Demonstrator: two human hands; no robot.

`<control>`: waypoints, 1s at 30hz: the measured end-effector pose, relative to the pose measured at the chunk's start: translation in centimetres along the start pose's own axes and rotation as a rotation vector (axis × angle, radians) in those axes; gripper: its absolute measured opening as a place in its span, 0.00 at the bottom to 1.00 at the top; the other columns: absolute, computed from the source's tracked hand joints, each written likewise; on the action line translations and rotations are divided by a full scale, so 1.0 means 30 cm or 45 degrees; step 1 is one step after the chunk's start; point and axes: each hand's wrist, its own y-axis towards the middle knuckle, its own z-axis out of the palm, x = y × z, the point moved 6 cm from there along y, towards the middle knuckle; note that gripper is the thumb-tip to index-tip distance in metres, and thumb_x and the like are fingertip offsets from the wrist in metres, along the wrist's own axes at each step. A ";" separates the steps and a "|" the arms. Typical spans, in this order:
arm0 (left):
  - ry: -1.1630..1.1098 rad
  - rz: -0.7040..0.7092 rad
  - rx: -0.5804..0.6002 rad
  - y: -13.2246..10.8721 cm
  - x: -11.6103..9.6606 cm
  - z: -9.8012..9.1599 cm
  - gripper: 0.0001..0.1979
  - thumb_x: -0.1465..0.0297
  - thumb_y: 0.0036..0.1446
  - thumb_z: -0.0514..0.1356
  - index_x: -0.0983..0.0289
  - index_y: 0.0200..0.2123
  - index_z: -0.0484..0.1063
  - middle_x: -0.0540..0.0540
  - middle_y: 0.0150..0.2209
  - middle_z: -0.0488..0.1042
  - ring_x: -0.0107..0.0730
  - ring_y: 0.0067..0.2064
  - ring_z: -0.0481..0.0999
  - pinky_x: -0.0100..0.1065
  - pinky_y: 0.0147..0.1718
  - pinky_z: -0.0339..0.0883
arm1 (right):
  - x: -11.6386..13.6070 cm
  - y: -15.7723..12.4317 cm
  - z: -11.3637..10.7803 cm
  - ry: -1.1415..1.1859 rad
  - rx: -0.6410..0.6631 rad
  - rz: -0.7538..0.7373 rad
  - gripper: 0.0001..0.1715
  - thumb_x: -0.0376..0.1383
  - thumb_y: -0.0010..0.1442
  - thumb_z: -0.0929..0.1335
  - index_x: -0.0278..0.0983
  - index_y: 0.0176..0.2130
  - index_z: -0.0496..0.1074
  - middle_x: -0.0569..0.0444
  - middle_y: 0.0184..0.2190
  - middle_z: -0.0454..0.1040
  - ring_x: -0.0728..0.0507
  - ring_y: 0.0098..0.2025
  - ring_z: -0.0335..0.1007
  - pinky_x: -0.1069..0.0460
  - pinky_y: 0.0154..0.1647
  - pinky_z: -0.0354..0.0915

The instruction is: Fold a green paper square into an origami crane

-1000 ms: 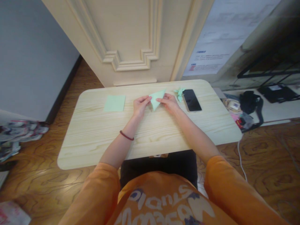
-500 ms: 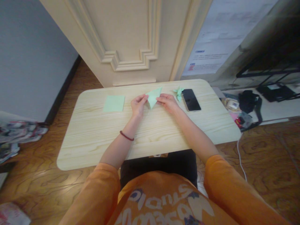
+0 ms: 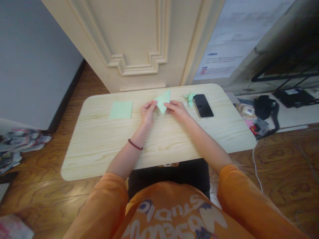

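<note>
Both of my hands hold a pale green paper folded into a triangle (image 3: pixel 162 101), raised a little above the light wood table (image 3: pixel 99 156). My left hand (image 3: pixel 148 112) pinches its left side, and my right hand (image 3: pixel 176 110) pinches its right side. A flat square of the same green paper (image 3: pixel 121 110) lies left of my left hand. A small green origami crane (image 3: pixel 190 99) sits right of the triangle, next to a black smartphone (image 3: pixel 203 106). A dark red bracelet (image 3: pixel 135 144) circles my left wrist.
The rounded table stands before a panelled cream door (image 3: pixel 134 43). A black strap and small items (image 3: pixel 259 119) lie beyond its right edge, with a white cable (image 3: pixel 254 166) hanging there. Patterned cloth (image 3: pixel 20 142) lies on the wooden floor at left.
The folded triangle has shifted slightly left and away from me, with a more upright tip. Both hands have moved with it. The view has tilted slightly.
</note>
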 end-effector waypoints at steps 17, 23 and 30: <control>-0.010 -0.004 -0.003 -0.014 -0.005 0.005 0.14 0.66 0.36 0.74 0.64 0.26 0.76 0.51 0.30 0.77 0.30 0.37 0.77 0.33 0.41 0.69 | -0.011 0.000 0.014 -0.094 0.051 0.008 0.23 0.46 0.30 0.81 0.34 0.20 0.73 0.55 0.23 0.76 0.48 0.29 0.71 0.52 0.33 0.69; -0.037 0.041 -0.069 -0.005 -0.009 -0.010 0.13 0.67 0.37 0.74 0.64 0.26 0.77 0.50 0.30 0.77 0.27 0.36 0.76 0.30 0.39 0.68 | -0.007 -0.006 0.031 -0.122 0.115 -0.031 0.25 0.50 0.33 0.80 0.35 0.22 0.74 0.56 0.23 0.74 0.50 0.28 0.68 0.54 0.32 0.66; -0.076 0.030 -0.100 -0.008 -0.014 -0.016 0.10 0.69 0.41 0.73 0.63 0.26 0.76 0.50 0.30 0.77 0.28 0.38 0.78 0.30 0.40 0.69 | 0.008 -0.026 0.059 -0.446 0.186 -0.137 0.31 0.60 0.44 0.73 0.34 0.21 0.73 0.57 0.15 0.67 0.53 0.19 0.56 0.54 0.21 0.50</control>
